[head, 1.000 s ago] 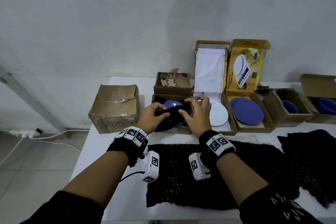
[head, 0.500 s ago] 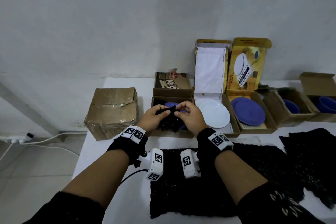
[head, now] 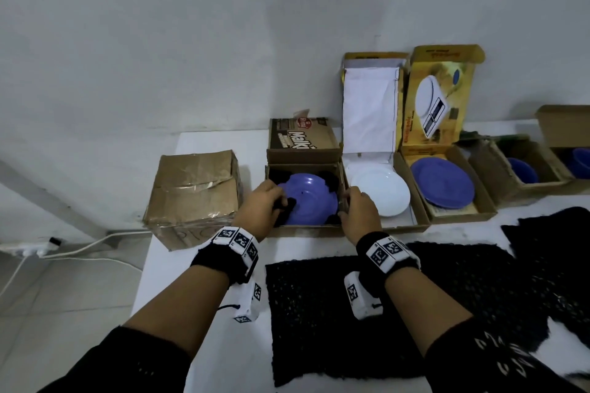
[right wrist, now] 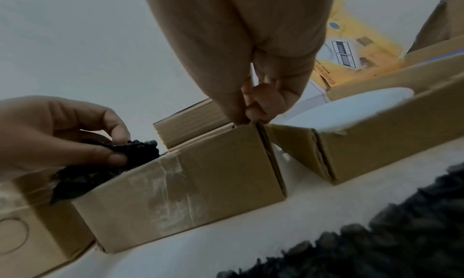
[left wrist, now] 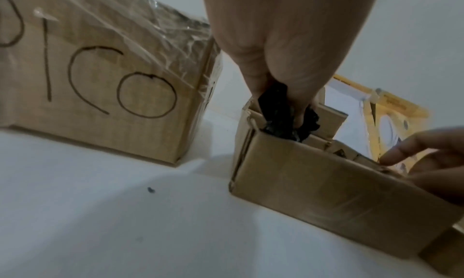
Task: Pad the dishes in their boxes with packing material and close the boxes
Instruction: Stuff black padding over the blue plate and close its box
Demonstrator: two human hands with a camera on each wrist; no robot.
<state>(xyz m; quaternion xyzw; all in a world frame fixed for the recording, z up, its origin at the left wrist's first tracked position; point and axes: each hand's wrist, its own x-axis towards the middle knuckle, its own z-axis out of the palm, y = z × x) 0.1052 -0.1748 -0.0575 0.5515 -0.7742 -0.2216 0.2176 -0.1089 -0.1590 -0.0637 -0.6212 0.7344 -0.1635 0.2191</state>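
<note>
A purple plate (head: pixel 308 199) lies in the open brown box (head: pixel 305 230) with black padding tucked around its edges. My left hand (head: pixel 266 202) pinches a wad of black packing material (left wrist: pixel 286 117) at the box's left side, fingers pushed down into it; the wad (right wrist: pixel 105 169) hangs over the front wall there. My right hand (head: pixel 359 212) grips the box's right wall (right wrist: pixel 251 121) at its top edge. To the right, a white plate (head: pixel 380 191) and a blue plate (head: pixel 442 183) lie in their own open boxes.
A taped, closed cardboard box (head: pixel 194 195) stands left of the open box. Two more open boxes with blue bowls (head: pixel 523 169) sit at the far right. Black knitted sheets (head: pixel 351 313) cover the near table. A cable and power strip (head: pixel 38 252) lie on the floor at left.
Both hands held the black wad together above the box; now they have parted. The left pushes the wad down at the plate's left side, and the right has moved to the box's right wall.
</note>
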